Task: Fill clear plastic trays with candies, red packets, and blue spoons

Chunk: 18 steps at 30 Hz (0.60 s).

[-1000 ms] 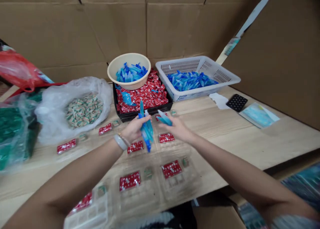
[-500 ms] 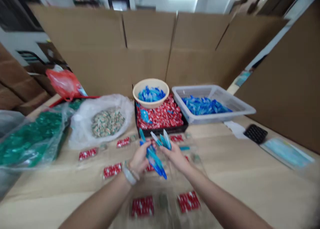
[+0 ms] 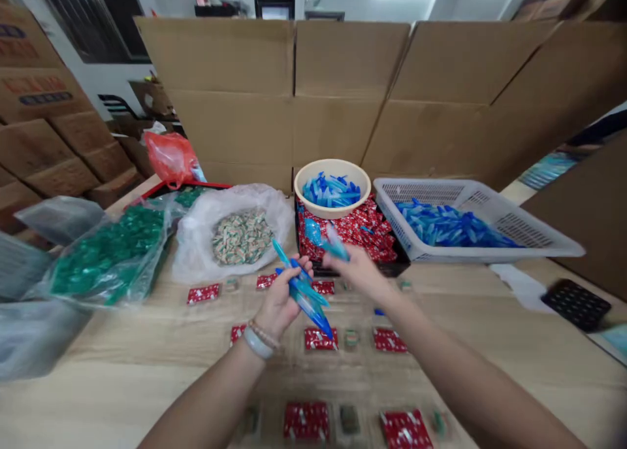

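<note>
My left hand [image 3: 280, 300], with a beaded bracelet and a pale bangle at the wrist, is closed around a loose bundle of long, pointed blue plastic pieces [image 3: 309, 299]. Their exact kind I cannot make out. Slightly blurred, my right hand [image 3: 361, 274] pinches a few light-blue pieces [image 3: 336, 245] of the same shape, just in front of the black tray [image 3: 402, 266] of red packets. Below both hands, red patterned packets [image 3: 321, 338] lie in spaced rows on the table, each beside a small greenish packet [image 3: 351, 337].
A cream bowl [image 3: 300, 191] of blue pieces sits on the tray. To its right stands a white basket [image 3: 553, 243] with more. At left are a white bag [image 3: 189, 243] of small packets and a clear bag of green packets [image 3: 110, 249]. Cardboard [image 3: 337, 125] walls the back.
My right hand has moved away from the left, toward the tray, with light-blue pieces in its fingers. The left hand keeps its bundle. The camera view has swung left.
</note>
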Each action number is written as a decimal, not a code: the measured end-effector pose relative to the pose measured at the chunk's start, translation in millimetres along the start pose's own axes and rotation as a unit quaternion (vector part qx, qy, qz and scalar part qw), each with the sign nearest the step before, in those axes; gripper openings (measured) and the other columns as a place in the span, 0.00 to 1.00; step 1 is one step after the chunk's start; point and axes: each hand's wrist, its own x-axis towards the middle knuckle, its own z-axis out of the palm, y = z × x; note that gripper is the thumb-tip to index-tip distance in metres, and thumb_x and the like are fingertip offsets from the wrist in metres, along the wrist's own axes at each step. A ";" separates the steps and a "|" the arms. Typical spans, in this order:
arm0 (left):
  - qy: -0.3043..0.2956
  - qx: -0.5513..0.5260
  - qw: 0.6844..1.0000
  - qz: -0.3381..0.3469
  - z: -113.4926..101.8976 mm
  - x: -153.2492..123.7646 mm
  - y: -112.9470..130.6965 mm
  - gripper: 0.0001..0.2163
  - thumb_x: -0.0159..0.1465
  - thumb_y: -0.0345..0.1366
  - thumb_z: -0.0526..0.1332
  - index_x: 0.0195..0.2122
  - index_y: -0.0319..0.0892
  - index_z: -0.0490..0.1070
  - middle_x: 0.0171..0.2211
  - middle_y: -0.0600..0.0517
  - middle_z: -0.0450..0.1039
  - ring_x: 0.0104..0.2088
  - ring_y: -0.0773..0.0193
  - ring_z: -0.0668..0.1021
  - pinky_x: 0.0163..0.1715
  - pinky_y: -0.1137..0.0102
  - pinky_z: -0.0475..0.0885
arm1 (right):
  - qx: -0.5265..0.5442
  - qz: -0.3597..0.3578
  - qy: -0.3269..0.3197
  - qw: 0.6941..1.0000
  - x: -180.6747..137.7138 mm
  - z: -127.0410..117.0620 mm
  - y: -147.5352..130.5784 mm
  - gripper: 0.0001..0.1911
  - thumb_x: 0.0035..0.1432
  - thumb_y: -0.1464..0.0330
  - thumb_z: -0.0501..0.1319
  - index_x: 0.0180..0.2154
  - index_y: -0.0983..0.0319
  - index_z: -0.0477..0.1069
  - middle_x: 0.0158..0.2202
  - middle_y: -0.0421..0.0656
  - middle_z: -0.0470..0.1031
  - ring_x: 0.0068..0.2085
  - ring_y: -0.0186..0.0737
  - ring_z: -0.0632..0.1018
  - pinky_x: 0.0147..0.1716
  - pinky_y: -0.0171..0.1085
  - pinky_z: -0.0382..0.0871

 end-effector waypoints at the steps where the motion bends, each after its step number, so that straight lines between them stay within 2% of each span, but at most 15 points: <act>1: -0.007 -0.002 1.000 0.004 -0.7 2.2 -3.6 0.12 0.54 0.20 0.54 0.37 0.39 0.67 0.33 0.51 0.74 0.34 0.67 0.77 0.38 0.72 0.72 | 0.067 0.053 -0.067 0.994 -19.4 12.5 14.0 0.15 0.44 0.57 0.60 0.28 0.64 0.68 0.15 0.35 0.64 0.16 0.29 0.62 0.17 0.31 0.57; 3: -0.021 0.011 1.000 -0.002 -3.6 4.1 -13.4 0.12 0.55 0.21 0.55 0.39 0.40 0.67 0.37 0.51 0.74 0.40 0.66 0.76 0.41 0.70 0.71 | 0.188 0.145 -0.118 0.964 -53.3 32.7 38.4 0.17 0.43 0.56 0.61 0.28 0.62 0.65 0.12 0.32 0.59 0.13 0.27 0.57 0.12 0.29 0.51; 5: -0.030 0.039 0.999 -0.018 -6.3 3.2 -23.8 0.12 0.55 0.22 0.56 0.40 0.41 0.67 0.39 0.51 0.73 0.41 0.65 0.75 0.42 0.69 0.70 | 0.274 0.198 -0.104 0.935 -73.6 42.9 53.8 0.16 0.42 0.56 0.61 0.29 0.61 0.64 0.11 0.31 0.59 0.12 0.26 0.57 0.11 0.28 0.48; 7: -0.027 0.065 0.997 -0.025 -7.4 0.8 -31.7 0.12 0.56 0.23 0.56 0.40 0.42 0.66 0.41 0.51 0.73 0.41 0.65 0.75 0.41 0.68 0.71 | 0.329 0.223 -0.101 0.912 -82.4 44.0 60.2 0.14 0.43 0.59 0.62 0.29 0.61 0.64 0.11 0.31 0.59 0.11 0.26 0.57 0.10 0.28 0.47; 9: -0.018 0.081 0.996 -0.020 -6.8 -2.0 -35.7 0.13 0.55 0.24 0.57 0.40 0.42 0.66 0.40 0.51 0.73 0.40 0.65 0.75 0.40 0.68 0.71 | 0.362 0.248 -0.133 0.889 -86.5 40.8 61.4 0.11 0.43 0.61 0.61 0.27 0.61 0.64 0.10 0.31 0.59 0.11 0.25 0.57 0.11 0.27 0.46; 12: -0.012 0.109 0.993 -0.036 -5.6 -6.0 -36.7 0.12 0.54 0.24 0.57 0.40 0.42 0.67 0.35 0.51 0.74 0.35 0.66 0.77 0.36 0.69 0.72 | 0.397 0.265 -0.160 0.864 -93.9 36.7 60.9 0.11 0.42 0.64 0.62 0.22 0.61 0.61 0.09 0.31 0.58 0.11 0.24 0.55 0.11 0.26 0.44; 14: -0.006 0.144 0.988 -0.058 -6.9 -8.4 -36.5 0.11 0.54 0.24 0.57 0.39 0.40 0.68 0.29 0.52 0.74 0.28 0.66 0.77 0.31 0.70 0.72 | 0.397 0.258 -0.136 0.870 -99.7 35.3 60.6 0.12 0.41 0.64 0.63 0.22 0.62 0.60 0.09 0.30 0.57 0.11 0.24 0.54 0.11 0.26 0.44; 18: -0.006 0.211 0.977 -0.042 -11.0 -12.2 -36.4 0.10 0.51 0.26 0.61 0.36 0.38 0.69 0.24 0.54 0.73 0.24 0.69 0.75 0.27 0.73 0.71 | 0.334 0.213 -0.056 0.916 -104.8 30.9 57.0 0.13 0.39 0.63 0.65 0.25 0.63 0.65 0.10 0.31 0.60 0.11 0.24 0.56 0.10 0.27 0.44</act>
